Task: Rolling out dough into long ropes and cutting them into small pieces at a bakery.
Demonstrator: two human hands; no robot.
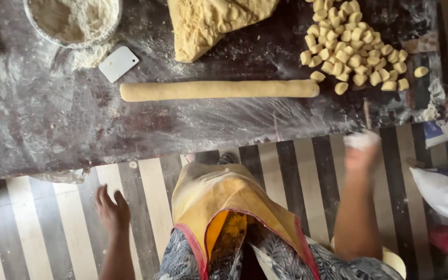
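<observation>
A long rolled rope of pale dough [219, 89] lies across the dark floured table [42, 129]. At its right end sits a heap of several small cut dough pieces [356, 49]. A big lump of dough [208, 21] rests at the table's far edge. My left hand [111, 210] hangs below the table edge over the striped floor, fingers apart, holding nothing. My right hand [361, 148], dusted with flour and blurred, is at the table's front edge near the rope's right end; whether it holds anything I cannot tell.
A bowl of flour [73, 21] stands at the far left with a white plastic scraper [118, 63] beside it. A thin stick [367, 114] lies near the right hand. White bags [444, 192] lie at the right. I wear a yellow apron [229, 207].
</observation>
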